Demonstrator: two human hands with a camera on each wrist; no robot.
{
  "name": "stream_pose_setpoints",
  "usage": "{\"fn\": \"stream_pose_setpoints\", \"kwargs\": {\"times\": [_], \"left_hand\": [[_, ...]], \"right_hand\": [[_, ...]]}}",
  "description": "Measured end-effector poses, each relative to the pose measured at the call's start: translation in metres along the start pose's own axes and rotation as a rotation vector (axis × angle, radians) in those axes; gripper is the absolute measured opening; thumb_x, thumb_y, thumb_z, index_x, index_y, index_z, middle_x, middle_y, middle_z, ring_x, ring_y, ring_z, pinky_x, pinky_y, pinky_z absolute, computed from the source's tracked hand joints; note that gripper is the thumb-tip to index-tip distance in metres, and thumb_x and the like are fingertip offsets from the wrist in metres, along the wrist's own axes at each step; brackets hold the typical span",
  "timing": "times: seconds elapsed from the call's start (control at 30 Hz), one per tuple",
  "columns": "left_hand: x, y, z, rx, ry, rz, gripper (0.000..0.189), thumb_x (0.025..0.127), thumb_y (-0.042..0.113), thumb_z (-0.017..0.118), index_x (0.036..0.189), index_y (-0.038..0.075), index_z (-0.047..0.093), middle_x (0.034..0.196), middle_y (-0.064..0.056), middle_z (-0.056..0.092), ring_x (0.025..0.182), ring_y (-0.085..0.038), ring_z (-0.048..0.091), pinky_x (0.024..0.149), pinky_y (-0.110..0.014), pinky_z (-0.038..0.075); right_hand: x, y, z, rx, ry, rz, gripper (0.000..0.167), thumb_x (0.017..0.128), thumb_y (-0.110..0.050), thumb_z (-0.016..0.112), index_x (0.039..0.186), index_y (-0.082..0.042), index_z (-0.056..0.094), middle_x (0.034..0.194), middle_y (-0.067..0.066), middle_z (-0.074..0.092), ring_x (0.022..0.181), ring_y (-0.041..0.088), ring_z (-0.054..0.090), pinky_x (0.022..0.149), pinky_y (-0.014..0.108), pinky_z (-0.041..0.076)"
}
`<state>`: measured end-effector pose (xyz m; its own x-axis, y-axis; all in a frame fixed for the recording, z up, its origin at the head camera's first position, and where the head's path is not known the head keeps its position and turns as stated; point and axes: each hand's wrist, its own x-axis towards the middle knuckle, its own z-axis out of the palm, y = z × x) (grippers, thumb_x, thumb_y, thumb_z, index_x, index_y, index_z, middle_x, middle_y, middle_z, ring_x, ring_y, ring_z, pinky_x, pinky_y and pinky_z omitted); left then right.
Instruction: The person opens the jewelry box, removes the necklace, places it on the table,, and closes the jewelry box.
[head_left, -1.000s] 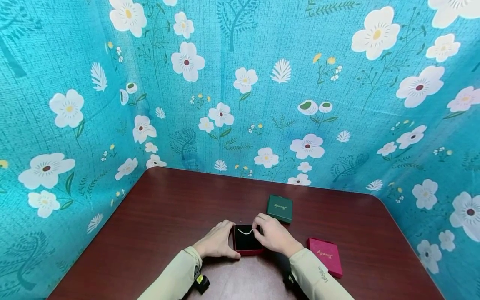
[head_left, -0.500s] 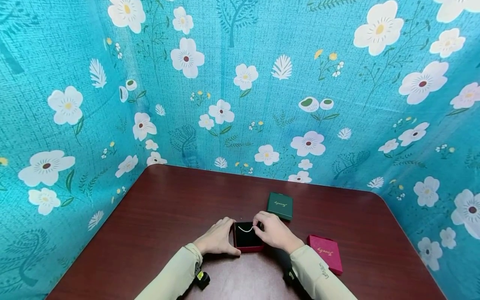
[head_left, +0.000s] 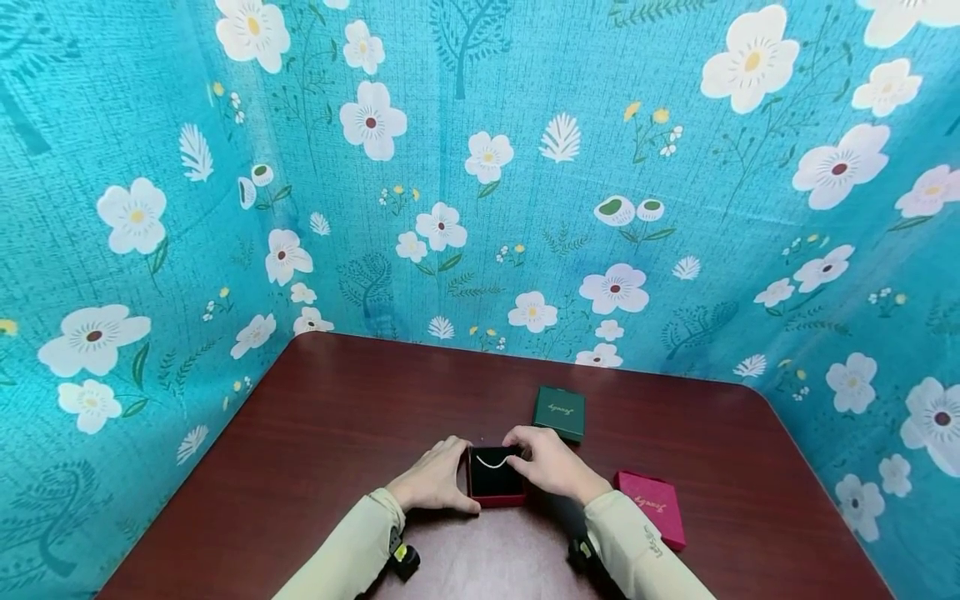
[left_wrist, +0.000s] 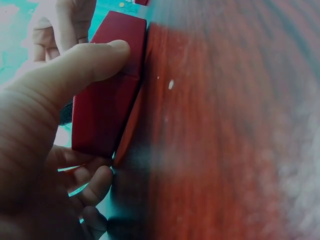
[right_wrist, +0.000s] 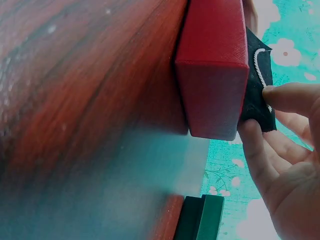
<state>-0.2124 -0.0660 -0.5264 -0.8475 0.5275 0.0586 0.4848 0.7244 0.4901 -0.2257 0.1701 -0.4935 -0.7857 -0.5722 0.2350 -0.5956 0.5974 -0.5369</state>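
A small red jewelry box [head_left: 498,502] stands without its lid on the table. My left hand [head_left: 435,477] grips its left side, the thumb along the front wall [left_wrist: 107,115] and the fingers behind. A black pad [right_wrist: 257,75] shows at the box's opening, slanting up above the rim in the right wrist view. Across the pad hangs a thin silvery chain [head_left: 491,465] in a shallow curve. My right hand [head_left: 553,463] holds the pad at its right corner, the thumb pressing on the chain's right end. Some of its other fingers are hidden behind the pad.
A green box [head_left: 559,413] with gold lettering lies behind my right hand. To the right, partly covered by my sleeve, is a red lid [head_left: 654,510] with the same lettering. Flowered blue cloth [head_left: 450,167] closes off the brown table's [head_left: 360,400] back and sides.
My right fingertips have shifted slightly at the pad's corner, and the chain's right end hangs a little differently. My left hand stays on the box.
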Motion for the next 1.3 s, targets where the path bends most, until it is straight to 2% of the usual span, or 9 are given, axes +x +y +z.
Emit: {"fn": "stream_pose_setpoints", "kwargs": {"times": [0.27, 0.5, 0.8, 0.97, 1.1, 1.23, 1.3], "left_hand": [[-0.001, -0.001, -0.001, -0.026, -0.021, 0.014, 0.085, 0.06, 0.05, 0.082, 0.126, 0.008, 0.049, 0.117, 0.0, 0.05, 0.107, -0.018, 0.048, 0.093, -0.035, 0.041], [-0.003, -0.003, -0.004, -0.037, -0.038, 0.051, 0.089, 0.06, 0.044, 0.085, 0.129, 0.003, 0.047, 0.119, -0.003, 0.051, 0.111, -0.022, 0.048, 0.094, -0.037, 0.041], [-0.001, -0.002, -0.005, -0.031, -0.047, 0.07, 0.092, 0.059, 0.043, 0.085, 0.131, 0.002, 0.046, 0.122, -0.005, 0.051, 0.114, -0.023, 0.047, 0.096, -0.038, 0.039], [-0.002, -0.002, -0.007, -0.045, -0.064, 0.049, 0.1, 0.061, 0.045, 0.085, 0.139, 0.002, 0.039, 0.126, -0.005, 0.049, 0.117, -0.022, 0.045, 0.099, -0.038, 0.037], [-0.003, -0.001, -0.01, -0.092, -0.09, 0.002, 0.104, 0.066, 0.055, 0.079, 0.144, 0.003, 0.034, 0.131, -0.006, 0.045, 0.12, -0.021, 0.043, 0.099, -0.038, 0.038], [-0.005, 0.0, -0.014, -0.162, -0.084, -0.044, 0.096, 0.076, 0.061, 0.067, 0.145, 0.004, 0.033, 0.132, -0.006, 0.044, 0.12, -0.018, 0.042, 0.096, -0.04, 0.039], [-0.006, 0.001, -0.016, -0.179, -0.062, -0.044, 0.088, 0.08, 0.06, 0.063, 0.142, 0.004, 0.037, 0.129, -0.005, 0.046, 0.116, -0.018, 0.044, 0.094, -0.04, 0.04]], "right_hand": [[-0.002, -0.002, 0.0, 0.055, -0.022, 0.027, 0.015, 0.086, -0.012, 0.068, 0.099, -0.016, 0.062, 0.096, -0.006, 0.063, 0.084, 0.009, 0.059, 0.076, 0.03, 0.05], [-0.005, -0.003, 0.002, 0.11, 0.008, 0.024, 0.015, 0.086, -0.011, 0.068, 0.098, -0.019, 0.062, 0.095, -0.009, 0.062, 0.084, 0.011, 0.059, 0.074, 0.031, 0.05], [-0.005, -0.005, -0.006, 0.192, 0.027, 0.086, 0.015, 0.088, -0.012, 0.067, 0.1, -0.019, 0.062, 0.096, -0.01, 0.061, 0.088, 0.014, 0.058, 0.078, 0.033, 0.05], [-0.004, -0.005, -0.008, 0.202, 0.031, 0.094, 0.014, 0.089, -0.013, 0.066, 0.101, -0.019, 0.062, 0.096, -0.01, 0.061, 0.088, 0.013, 0.058, 0.078, 0.032, 0.05], [-0.005, -0.003, -0.006, 0.187, 0.043, 0.098, 0.014, 0.089, -0.014, 0.066, 0.101, -0.02, 0.062, 0.097, -0.01, 0.062, 0.088, 0.011, 0.058, 0.077, 0.031, 0.05], [-0.006, -0.003, -0.006, 0.191, 0.06, 0.105, 0.014, 0.088, -0.013, 0.067, 0.101, -0.02, 0.063, 0.096, -0.01, 0.063, 0.087, 0.01, 0.058, 0.077, 0.031, 0.05], [-0.007, -0.004, -0.006, 0.197, 0.065, 0.107, 0.014, 0.089, -0.014, 0.067, 0.101, -0.02, 0.063, 0.096, -0.01, 0.063, 0.086, 0.011, 0.058, 0.077, 0.032, 0.05]]}}
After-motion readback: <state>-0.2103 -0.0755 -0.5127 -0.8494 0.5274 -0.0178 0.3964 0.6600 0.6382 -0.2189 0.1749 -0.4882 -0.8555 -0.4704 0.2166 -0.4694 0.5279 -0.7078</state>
